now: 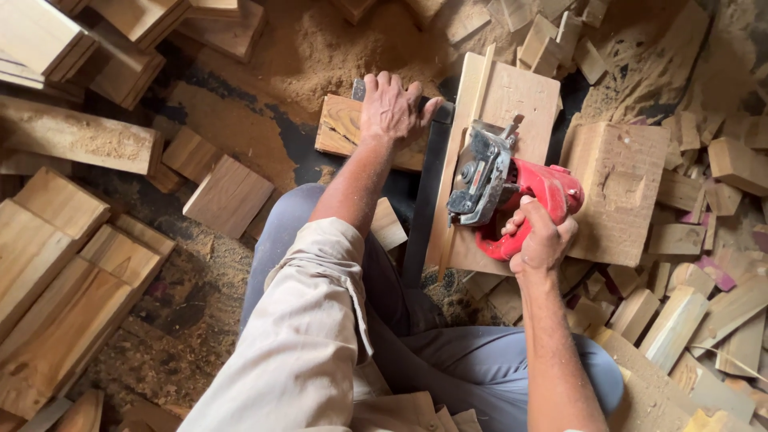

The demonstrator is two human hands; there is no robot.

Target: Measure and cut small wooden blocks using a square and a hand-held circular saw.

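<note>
The power saw under the right hand has a bright red body and a dull grey metal guard with a small red patch. The board it rests on is pale tan with fine straight grain. Under the left hand lies a darker honey-brown block with dark streaks. A black bar runs between them. The sleeve is light beige, the trousers grey-blue. The sawdust at the far side is sandy orange-brown.
</note>
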